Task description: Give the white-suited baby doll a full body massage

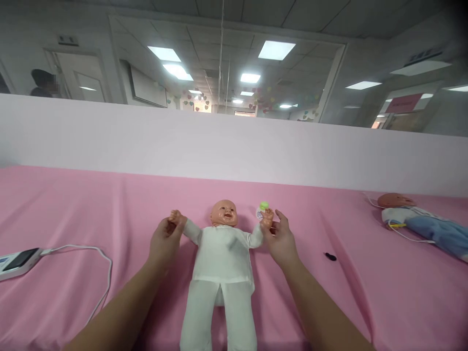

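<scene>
A baby doll (pixel 224 253) in a white top and white trousers lies on its back, head toward the wall, arms spread. My left hand (pixel 166 239) is closed around the doll's hand at the left, thumb and fingers pinching near the wrist. On the other side my right hand (pixel 280 239) grips the doll's other hand at the wrist, with one finger raised away from it. Just behind that doll hand stands a small white container with a green top (pixel 263 205), partly covered. The doll's feet fall outside the picture.
Pink cloth (pixel 146 195) covers the table, up to a white wall (pixel 234 146) with glass above. A second doll in blue (pixel 431 222) lies at the right with a thin tube. A small black object (pixel 330 256) and a white device with a cable (pixel 20 263) lie nearby.
</scene>
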